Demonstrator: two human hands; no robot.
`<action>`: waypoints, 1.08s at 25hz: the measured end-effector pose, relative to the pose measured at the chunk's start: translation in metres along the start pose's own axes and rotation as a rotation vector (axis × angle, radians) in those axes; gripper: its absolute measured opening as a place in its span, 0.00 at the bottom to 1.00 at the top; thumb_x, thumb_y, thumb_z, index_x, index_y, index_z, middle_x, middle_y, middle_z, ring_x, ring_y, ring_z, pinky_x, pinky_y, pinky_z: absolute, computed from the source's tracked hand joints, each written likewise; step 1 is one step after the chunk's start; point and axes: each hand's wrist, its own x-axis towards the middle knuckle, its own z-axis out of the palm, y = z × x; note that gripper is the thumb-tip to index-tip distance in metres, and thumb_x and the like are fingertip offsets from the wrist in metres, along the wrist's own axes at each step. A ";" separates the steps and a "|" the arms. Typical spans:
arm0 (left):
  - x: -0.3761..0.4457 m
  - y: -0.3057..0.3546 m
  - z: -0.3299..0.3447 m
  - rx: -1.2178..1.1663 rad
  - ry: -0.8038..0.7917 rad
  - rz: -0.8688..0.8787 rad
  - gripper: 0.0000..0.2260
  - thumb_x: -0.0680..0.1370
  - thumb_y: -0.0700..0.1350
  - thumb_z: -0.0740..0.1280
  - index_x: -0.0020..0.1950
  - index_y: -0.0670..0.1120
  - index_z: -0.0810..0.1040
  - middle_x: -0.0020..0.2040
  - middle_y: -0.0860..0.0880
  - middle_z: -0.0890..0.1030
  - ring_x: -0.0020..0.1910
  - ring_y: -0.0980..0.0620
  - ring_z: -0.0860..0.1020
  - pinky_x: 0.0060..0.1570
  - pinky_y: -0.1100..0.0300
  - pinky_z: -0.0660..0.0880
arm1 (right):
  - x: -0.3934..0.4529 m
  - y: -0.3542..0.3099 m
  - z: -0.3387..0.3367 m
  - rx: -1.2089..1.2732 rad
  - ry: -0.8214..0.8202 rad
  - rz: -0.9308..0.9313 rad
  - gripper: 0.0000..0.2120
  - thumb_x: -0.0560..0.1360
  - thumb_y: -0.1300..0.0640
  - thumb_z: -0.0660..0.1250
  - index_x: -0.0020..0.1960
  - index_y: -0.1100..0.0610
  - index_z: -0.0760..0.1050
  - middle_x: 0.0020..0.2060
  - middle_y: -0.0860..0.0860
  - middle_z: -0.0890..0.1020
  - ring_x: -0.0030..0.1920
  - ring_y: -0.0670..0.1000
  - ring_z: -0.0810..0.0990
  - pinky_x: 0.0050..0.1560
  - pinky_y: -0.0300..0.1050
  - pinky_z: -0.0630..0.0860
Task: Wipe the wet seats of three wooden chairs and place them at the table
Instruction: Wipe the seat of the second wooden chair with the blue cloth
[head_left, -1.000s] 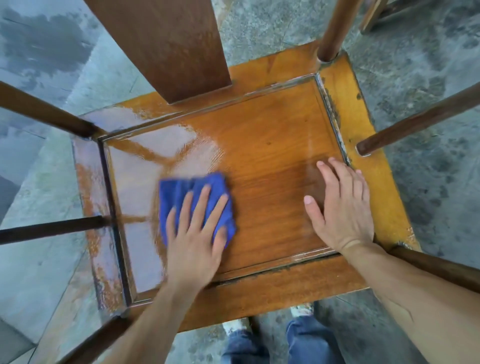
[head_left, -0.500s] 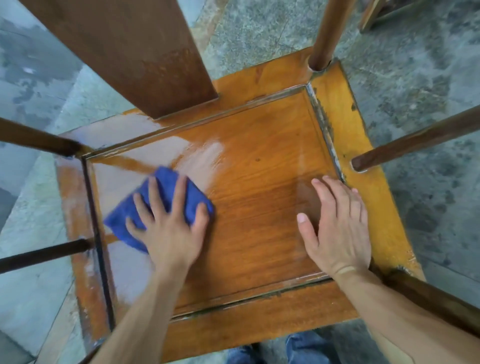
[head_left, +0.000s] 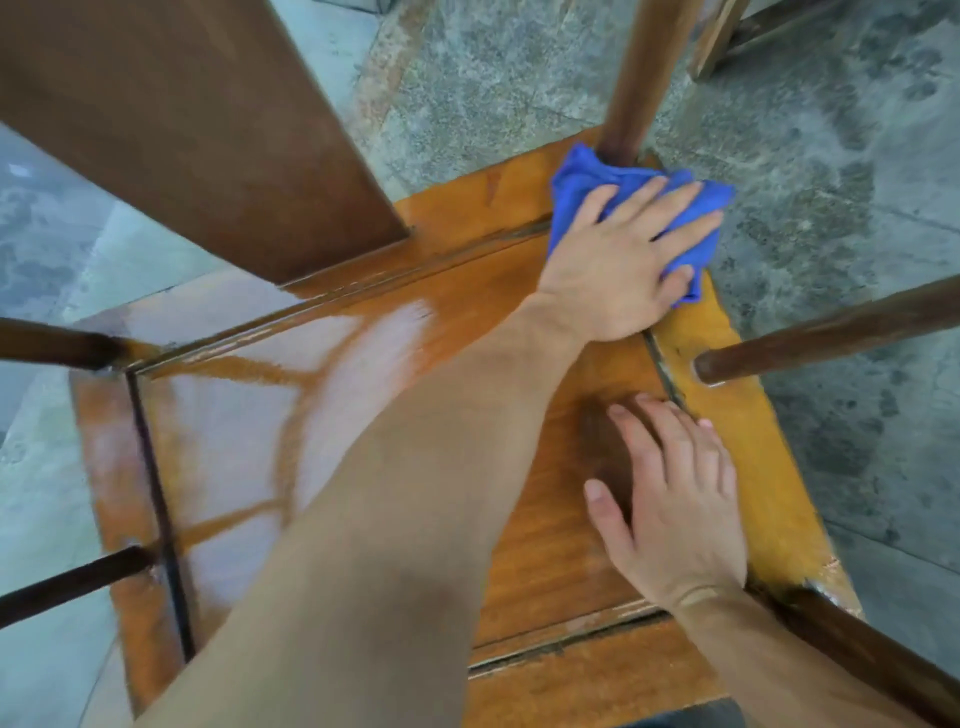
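Two hands on one chair seat (head_left: 545, 519), and we take that seat as our landmark throughout. Along its left side the wood carries a pale, glossy sheen (head_left: 234, 415), which we judge to be water not yet wiped; the middle and right of the panel look duller and drier. At the back of the seat rises the broad back slat (head_left: 208, 130), and round rails meet the frame at its corners and edges.

Handling, as we judge it: the chair is stiff, solid wood, likely weighty enough to want both hands when it goes to the table, and the rails or the slat offer the surest hold. Wet varnish will be slick under a palm. The cloth (head_left: 582, 182) is soft and bunches easily, so it needs flat pressure, not a pinch.

At the seat's far right corner, our left hand (head_left: 613, 270) reaches across, fingers (head_left: 670, 205) spread and nearly straight, pressing the blue cloth against the frame beside the upright post (head_left: 639, 78). The cloth spills slightly over the seat's right edge. Nothing is gripped; the hand only bears down.

Nearer us, on the seat's right part, our right hand (head_left: 675, 509) lies flat on bare wood, fingers together and extended, holding nothing, apparently steadying the chair. Beyond the seat's right edge is mottled concrete floor (head_left: 857, 208).
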 end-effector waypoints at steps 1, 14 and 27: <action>-0.012 -0.008 0.002 -0.003 0.007 0.009 0.25 0.82 0.58 0.53 0.79 0.58 0.62 0.81 0.53 0.60 0.79 0.49 0.60 0.75 0.46 0.54 | 0.000 -0.001 0.000 0.004 0.008 -0.006 0.29 0.79 0.42 0.55 0.75 0.56 0.64 0.72 0.57 0.70 0.71 0.62 0.69 0.75 0.63 0.61; -0.343 -0.117 0.010 -0.136 0.164 -1.223 0.26 0.81 0.58 0.49 0.79 0.56 0.60 0.81 0.47 0.59 0.78 0.43 0.59 0.74 0.41 0.55 | 0.002 -0.009 0.008 0.103 0.090 -0.055 0.30 0.81 0.43 0.53 0.76 0.60 0.62 0.73 0.60 0.69 0.71 0.65 0.68 0.76 0.63 0.58; -0.270 0.133 0.041 -0.048 -0.046 0.030 0.26 0.79 0.62 0.58 0.77 0.61 0.64 0.80 0.56 0.60 0.79 0.40 0.60 0.69 0.28 0.57 | 0.000 -0.003 -0.004 0.983 0.293 0.168 0.26 0.82 0.53 0.54 0.78 0.55 0.55 0.77 0.54 0.64 0.73 0.53 0.71 0.72 0.53 0.70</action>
